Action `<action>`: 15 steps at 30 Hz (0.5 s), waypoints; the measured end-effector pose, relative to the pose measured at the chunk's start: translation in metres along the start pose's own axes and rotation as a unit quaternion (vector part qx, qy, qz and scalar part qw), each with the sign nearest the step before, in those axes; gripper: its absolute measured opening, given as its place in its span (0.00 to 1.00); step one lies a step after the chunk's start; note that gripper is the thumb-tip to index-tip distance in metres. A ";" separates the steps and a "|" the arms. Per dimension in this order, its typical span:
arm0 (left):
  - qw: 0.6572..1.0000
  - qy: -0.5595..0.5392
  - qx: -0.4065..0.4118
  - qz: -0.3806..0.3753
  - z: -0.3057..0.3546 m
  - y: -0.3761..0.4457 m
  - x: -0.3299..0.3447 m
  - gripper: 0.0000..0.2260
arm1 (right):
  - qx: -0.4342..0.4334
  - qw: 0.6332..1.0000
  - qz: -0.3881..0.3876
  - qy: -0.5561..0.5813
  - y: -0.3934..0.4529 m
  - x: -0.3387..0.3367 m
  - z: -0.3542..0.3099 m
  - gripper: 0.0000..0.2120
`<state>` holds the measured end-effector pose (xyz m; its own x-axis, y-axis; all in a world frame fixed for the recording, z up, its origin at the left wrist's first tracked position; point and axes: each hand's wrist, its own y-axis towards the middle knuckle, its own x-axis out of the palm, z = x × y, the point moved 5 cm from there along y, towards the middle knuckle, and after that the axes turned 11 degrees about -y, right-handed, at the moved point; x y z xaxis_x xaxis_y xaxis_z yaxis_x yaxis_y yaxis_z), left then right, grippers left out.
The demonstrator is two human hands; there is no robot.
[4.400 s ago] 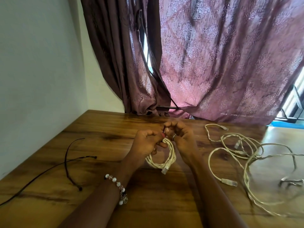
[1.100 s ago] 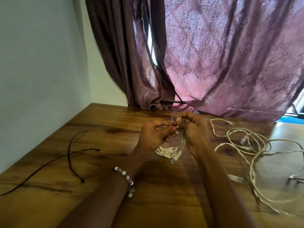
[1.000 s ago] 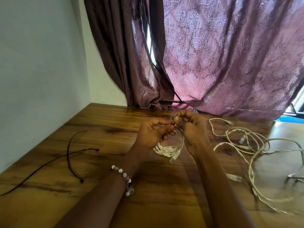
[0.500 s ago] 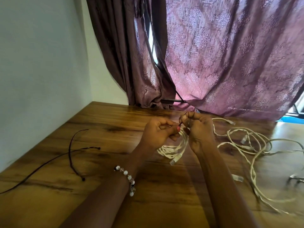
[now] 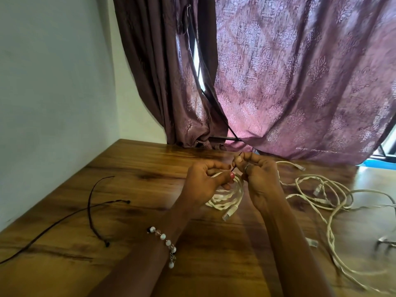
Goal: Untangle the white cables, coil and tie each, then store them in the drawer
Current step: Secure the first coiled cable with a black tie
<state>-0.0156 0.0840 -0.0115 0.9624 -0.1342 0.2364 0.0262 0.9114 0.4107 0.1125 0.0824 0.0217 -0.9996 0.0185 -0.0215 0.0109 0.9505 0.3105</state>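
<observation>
I note my left hand [image 5: 203, 179] gripping the coiled white cable [image 5: 227, 198] above the brown wooden table [image 5: 150, 211], my right hand [image 5: 257, 174] pinching a thin dark tie [image 5: 235, 160] beside it.

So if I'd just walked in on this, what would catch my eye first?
Probably the two hands at mid-table: the left hand and right hand pinch a thin dark tie over a coiled white cable. To the right sprawls a loose tangle of white cables, and two thin black cords lie on the left. Behind hangs a patterned purple curtain.
</observation>
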 end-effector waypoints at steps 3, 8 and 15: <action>1.000 -0.002 -0.018 0.000 -0.001 0.000 0.001 0.08 | -0.010 1.000 0.009 0.010 0.000 0.003 -0.001 0.11; 0.999 -0.022 -0.048 -0.002 -0.002 -0.003 0.005 0.08 | -0.001 0.999 0.028 0.022 0.001 0.004 0.005 0.13; 0.999 -0.008 -0.046 -0.007 -0.001 -0.002 0.012 0.07 | 0.017 0.994 0.090 0.054 0.004 -0.005 0.008 0.13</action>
<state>-0.0039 0.0812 -0.0104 0.9572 -0.1520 0.2462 0.0641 0.9412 0.3318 0.1178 0.0889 0.0154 -0.9782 0.1578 0.1348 0.1894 0.9445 0.2684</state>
